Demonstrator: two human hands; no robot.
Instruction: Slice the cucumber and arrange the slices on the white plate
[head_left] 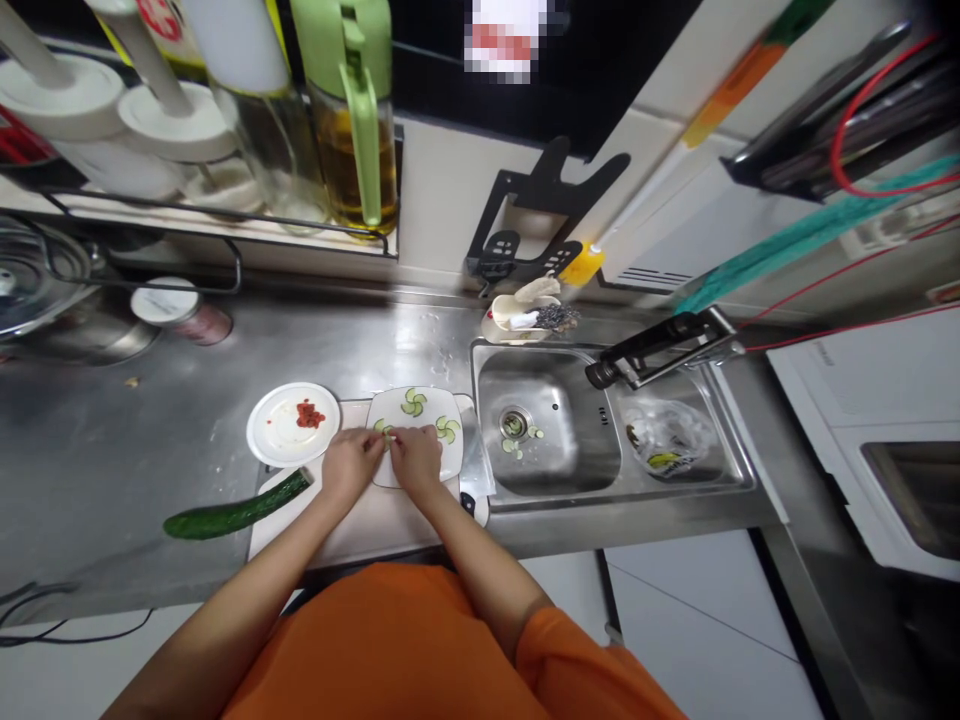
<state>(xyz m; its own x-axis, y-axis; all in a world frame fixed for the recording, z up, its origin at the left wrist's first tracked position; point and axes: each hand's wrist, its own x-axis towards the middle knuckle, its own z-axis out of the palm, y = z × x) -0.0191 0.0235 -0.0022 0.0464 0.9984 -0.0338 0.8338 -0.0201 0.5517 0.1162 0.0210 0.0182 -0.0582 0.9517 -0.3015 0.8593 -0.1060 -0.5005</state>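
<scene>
A white square plate (427, 471) carries thin cucumber slices set out in curved pinwheel groups, one at the back (413, 402) and one at the right (448, 430). Over the plate's left side, my left hand (351, 466) and my right hand (417, 462) meet with fingertips pinched on a small cucumber slice (389, 437). My fingers partly hide the group there. Under the plate lies a pale cutting board (352, 520). A cut cucumber (236, 513) rests across the board's left edge, and a knife blade (475, 455) shows at the right.
A round white plate (279, 430) with chopped red bits stands behind my left hand. The sink (555, 470) at right holds a few slices near its drain; a plastic bag (673, 435) lies beyond. At the back left are a jar (182, 311) and a rack with an oil bottle (352, 130).
</scene>
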